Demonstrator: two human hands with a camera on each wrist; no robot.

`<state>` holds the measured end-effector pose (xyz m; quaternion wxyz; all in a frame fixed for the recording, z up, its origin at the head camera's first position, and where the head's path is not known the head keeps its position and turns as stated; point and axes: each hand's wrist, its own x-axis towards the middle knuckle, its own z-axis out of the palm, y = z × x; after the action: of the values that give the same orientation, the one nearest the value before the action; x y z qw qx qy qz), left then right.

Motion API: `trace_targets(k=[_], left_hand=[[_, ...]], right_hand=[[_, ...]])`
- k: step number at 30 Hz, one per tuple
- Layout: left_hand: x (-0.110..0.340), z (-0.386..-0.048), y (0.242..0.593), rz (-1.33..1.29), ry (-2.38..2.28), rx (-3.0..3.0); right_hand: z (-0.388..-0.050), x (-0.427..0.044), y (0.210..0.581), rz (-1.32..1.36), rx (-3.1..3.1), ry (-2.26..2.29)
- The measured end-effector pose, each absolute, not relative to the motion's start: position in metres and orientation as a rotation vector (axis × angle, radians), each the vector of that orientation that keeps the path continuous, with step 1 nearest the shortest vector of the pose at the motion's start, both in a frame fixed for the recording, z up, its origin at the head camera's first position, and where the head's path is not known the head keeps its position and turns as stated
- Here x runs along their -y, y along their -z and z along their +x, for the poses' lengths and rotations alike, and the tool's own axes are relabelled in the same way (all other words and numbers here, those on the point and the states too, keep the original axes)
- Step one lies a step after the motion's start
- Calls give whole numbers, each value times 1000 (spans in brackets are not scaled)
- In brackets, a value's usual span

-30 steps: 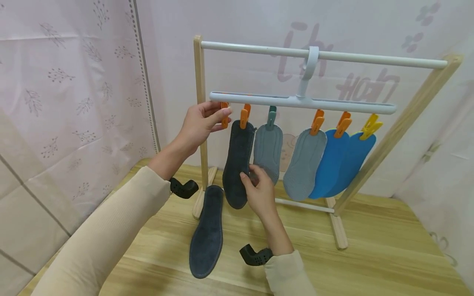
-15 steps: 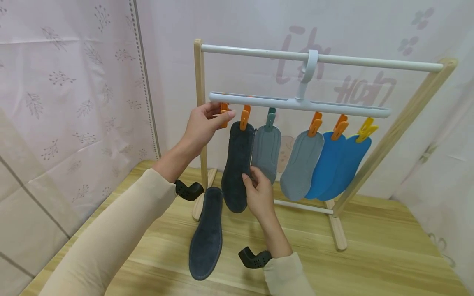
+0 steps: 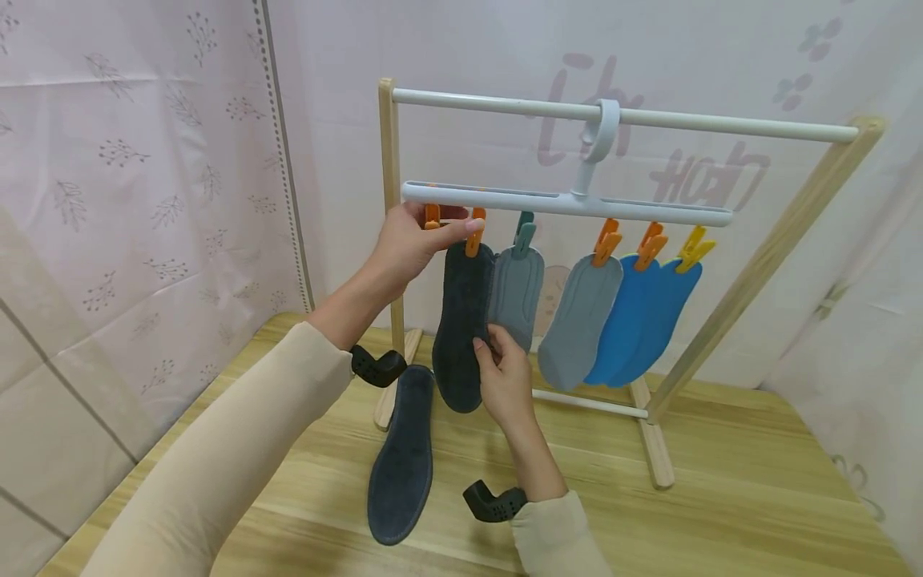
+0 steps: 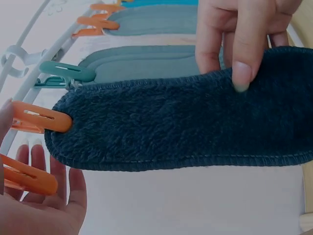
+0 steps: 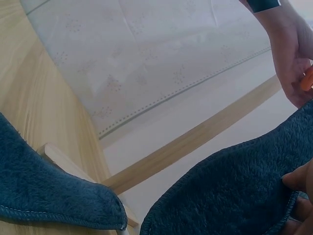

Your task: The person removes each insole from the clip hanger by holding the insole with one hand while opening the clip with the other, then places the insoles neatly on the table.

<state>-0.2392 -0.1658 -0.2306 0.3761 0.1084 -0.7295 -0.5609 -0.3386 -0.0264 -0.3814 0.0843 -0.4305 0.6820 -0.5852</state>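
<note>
A dark blue fuzzy insole [image 3: 461, 304] hangs from an orange clip [image 3: 475, 232] on the white hanger [image 3: 490, 197]. My left hand [image 3: 411, 248] is at this clip, its thumb against it; in the left wrist view its fingers [image 4: 57, 176] extend behind and beside the clips, not visibly squeezed. Another orange clip [image 4: 32, 177], holding nothing, is between that thumb and fingers. Lower down, my right hand [image 3: 506, 377] pinches the hanging insole's right edge, thumb in front [image 4: 243, 63]. A second dark insole [image 3: 401, 457] lies on the table below, left of the hanging one.
Two grey insoles [image 3: 516, 292] [image 3: 581, 320] and blue ones [image 3: 649, 320] hang farther right from green, orange and yellow clips. The hanger hooks over the rail of a wooden-sided rack [image 3: 390, 160] standing on the wooden table [image 3: 577, 481]. Patterned cloth [image 3: 166, 160] is behind and left.
My left hand has moved right, from the leftmost orange clip to the one on the dark insole. The hanger and the insoles at its right have shifted left. My right hand keeps its pinch.
</note>
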Motion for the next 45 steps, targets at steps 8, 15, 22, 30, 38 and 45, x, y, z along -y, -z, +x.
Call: trace_targets(k=[8,15,22,30,38,45], left_hand=[[162,-242,227,224,1475,1866],[160,-242,225,245,1430,1892],[160,-244,223,290,1419,1936],[161,-245,224,321,1416,1967],[164,-243,226,320,1405,1955],[162,-247,224,289,1387,1956]], right_hand=[[-338,26,382,-1278,-2070,1729],[-338,25,381,-1296,-2069,1733],[-340,24,381,-1285,-2048,1746],[-338,22,379,-1283,-2073,1736],[-334,20,376,-1275,-2084,1726],[-334,18,376,-1268,-2093,1737]])
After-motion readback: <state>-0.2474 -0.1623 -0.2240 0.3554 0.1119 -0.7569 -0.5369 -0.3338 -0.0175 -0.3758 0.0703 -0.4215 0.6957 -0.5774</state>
